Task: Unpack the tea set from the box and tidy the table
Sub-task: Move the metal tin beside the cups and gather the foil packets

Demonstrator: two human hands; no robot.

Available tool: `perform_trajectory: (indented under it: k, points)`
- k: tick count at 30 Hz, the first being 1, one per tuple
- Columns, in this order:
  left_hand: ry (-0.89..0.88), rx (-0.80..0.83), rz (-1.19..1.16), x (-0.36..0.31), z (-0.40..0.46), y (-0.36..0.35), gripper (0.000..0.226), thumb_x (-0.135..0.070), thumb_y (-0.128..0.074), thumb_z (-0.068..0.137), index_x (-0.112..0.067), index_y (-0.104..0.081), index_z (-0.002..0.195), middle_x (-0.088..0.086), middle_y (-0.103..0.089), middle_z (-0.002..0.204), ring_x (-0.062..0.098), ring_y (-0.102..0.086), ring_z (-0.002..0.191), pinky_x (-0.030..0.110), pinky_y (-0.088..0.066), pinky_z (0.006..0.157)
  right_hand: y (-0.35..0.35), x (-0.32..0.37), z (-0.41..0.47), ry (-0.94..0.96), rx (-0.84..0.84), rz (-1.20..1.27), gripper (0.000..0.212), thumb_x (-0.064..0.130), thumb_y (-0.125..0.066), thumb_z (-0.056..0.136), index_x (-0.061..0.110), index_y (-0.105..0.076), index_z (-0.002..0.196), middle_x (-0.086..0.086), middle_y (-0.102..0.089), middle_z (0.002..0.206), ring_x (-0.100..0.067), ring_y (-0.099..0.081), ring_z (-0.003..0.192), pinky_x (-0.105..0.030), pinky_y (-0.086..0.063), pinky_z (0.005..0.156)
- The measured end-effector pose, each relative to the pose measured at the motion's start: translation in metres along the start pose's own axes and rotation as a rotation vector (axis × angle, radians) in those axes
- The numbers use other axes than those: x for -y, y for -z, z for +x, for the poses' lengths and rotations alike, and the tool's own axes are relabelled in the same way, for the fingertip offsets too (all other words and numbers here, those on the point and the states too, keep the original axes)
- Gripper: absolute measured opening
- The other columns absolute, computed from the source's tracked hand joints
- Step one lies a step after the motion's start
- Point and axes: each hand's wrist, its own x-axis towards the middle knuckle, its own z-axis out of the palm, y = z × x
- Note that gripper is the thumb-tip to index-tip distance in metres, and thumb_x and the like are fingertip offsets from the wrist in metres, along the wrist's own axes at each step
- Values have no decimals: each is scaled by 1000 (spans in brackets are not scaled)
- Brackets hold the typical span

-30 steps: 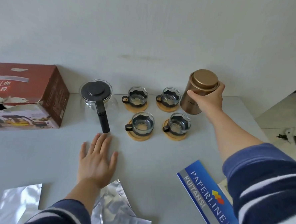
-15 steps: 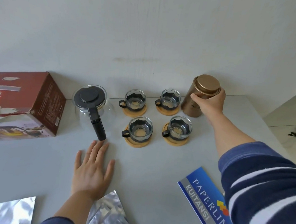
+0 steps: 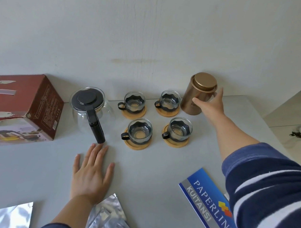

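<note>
the unpacking looks mostly done: the glass teapot [image 3: 89, 111] and four glass cups on wooden coasters [image 3: 139, 133] stand out on the grey table [image 3: 37, 168], while the torn red box [image 3: 21, 106], foil bags [image 3: 107, 217] and blue receipt book [image 3: 209, 203] are yet to be cleared, i'd say. the right hand [image 3: 210, 104] is wrapped around the copper tea tin [image 3: 198, 94] at the back right, just beside the far cups, its long axis near upright, lid up, leaning slightly; the left hand [image 3: 91, 175] lies flat and open on the table, holding nothing; the teapot's black handle points toward it.

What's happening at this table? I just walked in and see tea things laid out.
A person is setting out a tea set. The right hand grips a copper-coloured tin beside four glass cups on wooden coasters. The left hand rests flat on the table, just short of the glass teapot. The red box lies at the left; foil wrappers remain near the front edge.
</note>
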Motion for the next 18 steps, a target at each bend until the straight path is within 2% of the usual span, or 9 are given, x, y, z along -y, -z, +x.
perform_trajectory:
  k: [5, 7, 10, 13, 15, 17, 18]
  points:
    - [-10, 3, -9, -2, 1, 1, 69, -57, -12, 90, -25, -34, 147, -7, -31, 156, 12, -16, 149, 45, -6, 120, 19, 9, -34, -28, 52, -218, 119, 31, -79, 76, 17, 10, 153, -7, -24, 159, -27, -27, 145, -36, -27, 115]
    - [-4, 44, -21, -4, 0, 6, 72, -56, -9, 88, -25, -30, 149, -8, -24, 159, 11, -11, 150, 45, -4, 121, 25, 18, -58, 13, 77, -309, 110, 32, -78, 77, 14, -1, 154, -8, -28, 157, -28, -26, 145, -37, -27, 115]
    - [-28, 211, -48, -5, 6, 22, 65, -54, -15, 95, -25, -15, 153, -9, -6, 163, 12, 1, 150, 46, 0, 121, 30, 35, -103, 133, 113, -408, 87, 30, -76, 79, 15, -26, 149, -9, -38, 151, -29, -32, 141, -37, -31, 111]
    - [-53, 338, -91, 0, 5, 47, 65, -56, -20, 98, -24, -14, 153, -7, -7, 163, 13, -1, 150, 47, -1, 121, 18, 44, -150, 201, 197, -438, 78, 30, -75, 79, 20, -37, 145, -9, -42, 147, -28, -37, 137, -40, -36, 110]
    - [-67, 334, -83, 9, -7, 61, 65, -59, -21, 96, -25, -19, 152, -7, -9, 163, 13, 0, 150, 48, 2, 121, 4, 46, -184, 218, 302, -456, 69, 28, -74, 81, 20, -42, 142, -8, -45, 145, -26, -45, 130, -36, -43, 102]
    - [-64, 321, -64, 24, -26, 70, 64, -60, -25, 95, -27, -22, 151, -8, -8, 163, 13, 2, 150, 50, 4, 121, -13, 46, -219, 178, 447, -472, 67, 25, -73, 83, 20, -43, 142, -7, -46, 144, -23, -53, 117, -30, -50, 84]
    - [-53, 320, -55, 32, -36, 73, 64, -60, -28, 95, -28, -23, 151, -8, -8, 163, 13, 3, 150, 51, 4, 120, -21, 44, -235, 145, 517, -501, 68, 26, -74, 82, 21, -43, 142, -8, -46, 143, -23, -55, 115, -29, -50, 82]
